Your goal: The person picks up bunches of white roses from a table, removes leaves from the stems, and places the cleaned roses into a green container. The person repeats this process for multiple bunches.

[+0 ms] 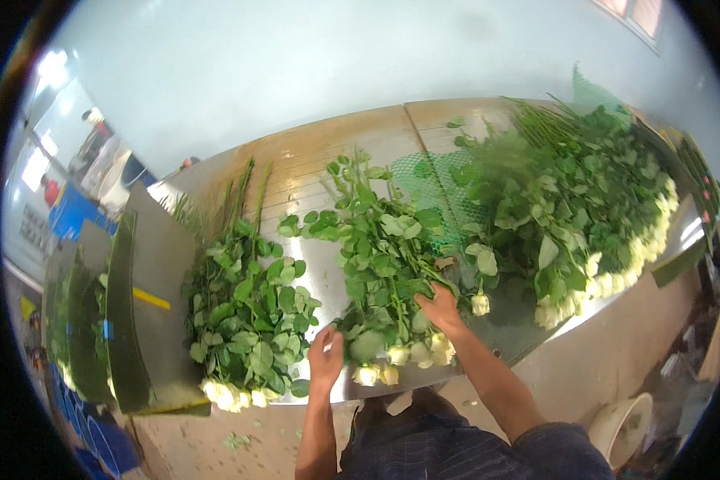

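Observation:
In the middle of a metal table (312,258) lies a loose pile of leafy white roses (378,258), their heads towards me. My right hand (441,307) is at the right side of this pile, closed around a green stem among the leaves; the fingertips are partly hidden. My left hand (326,355) is beside the pile's left edge, near the heads. Its fingers are loosely bent and apart, with nothing seen in them. A bunch of white roses (246,318) lies further left. One cream rose head (480,304) hangs just right of my right hand.
A large heap of white roses (582,198) covers the table's right end. Green netting (438,186) lies behind the middle pile. Upright divider panels (156,300) stand at left. A pale bucket (623,432) is on the floor at right, and blue containers (105,441) are at lower left.

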`<action>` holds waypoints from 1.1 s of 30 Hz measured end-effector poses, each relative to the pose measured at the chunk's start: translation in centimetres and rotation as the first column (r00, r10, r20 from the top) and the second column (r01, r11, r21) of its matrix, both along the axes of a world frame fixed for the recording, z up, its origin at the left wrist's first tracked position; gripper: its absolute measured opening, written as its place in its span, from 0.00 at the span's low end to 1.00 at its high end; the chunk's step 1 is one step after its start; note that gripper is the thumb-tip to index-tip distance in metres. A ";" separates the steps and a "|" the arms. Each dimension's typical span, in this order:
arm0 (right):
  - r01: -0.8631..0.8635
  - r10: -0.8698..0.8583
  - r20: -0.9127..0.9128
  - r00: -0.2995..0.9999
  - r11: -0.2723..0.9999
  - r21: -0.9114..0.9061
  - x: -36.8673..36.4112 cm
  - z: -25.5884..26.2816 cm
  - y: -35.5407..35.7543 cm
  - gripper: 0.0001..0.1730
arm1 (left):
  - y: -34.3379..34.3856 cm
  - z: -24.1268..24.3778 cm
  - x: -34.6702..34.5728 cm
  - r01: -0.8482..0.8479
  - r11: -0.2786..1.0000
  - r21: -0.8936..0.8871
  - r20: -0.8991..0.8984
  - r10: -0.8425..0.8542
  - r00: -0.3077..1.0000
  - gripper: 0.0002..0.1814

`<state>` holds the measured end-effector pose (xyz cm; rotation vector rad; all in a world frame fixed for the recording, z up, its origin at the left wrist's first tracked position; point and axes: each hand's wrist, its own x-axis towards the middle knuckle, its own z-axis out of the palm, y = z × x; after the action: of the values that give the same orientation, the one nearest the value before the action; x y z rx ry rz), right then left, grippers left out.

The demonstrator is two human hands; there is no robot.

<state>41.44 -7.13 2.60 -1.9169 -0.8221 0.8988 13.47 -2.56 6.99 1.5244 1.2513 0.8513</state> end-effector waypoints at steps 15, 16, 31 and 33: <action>0.193 -0.189 -0.109 0.976 0.981 0.025 6.6 0.0 -4.2 0.45 | -2.1 -6.1 4.7 -0.263 0.944 0.197 -0.292 0.313 0.904 0.08; 0.151 -0.148 -0.078 0.986 0.988 0.030 6.6 -0.4 -4.3 0.44 | -2.0 -6.3 4.5 -0.273 0.942 0.195 -0.302 0.322 0.897 0.08; 0.018 -0.032 0.198 0.980 0.997 0.077 -4.0 3.5 -5.5 0.36 | -4.9 -3.2 -1.8 -0.010 0.999 0.041 -0.580 0.032 0.814 0.27; 0.172 -0.167 -0.126 0.978 0.985 0.028 -3.8 6.0 -4.7 0.34 | -4.9 -5.0 -2.7 -0.039 0.999 0.017 -0.529 0.042 0.848 0.26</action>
<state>37.65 -11.84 8.65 -1.8468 -0.5901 0.8802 10.81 -7.51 2.03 1.8140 1.6801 0.4622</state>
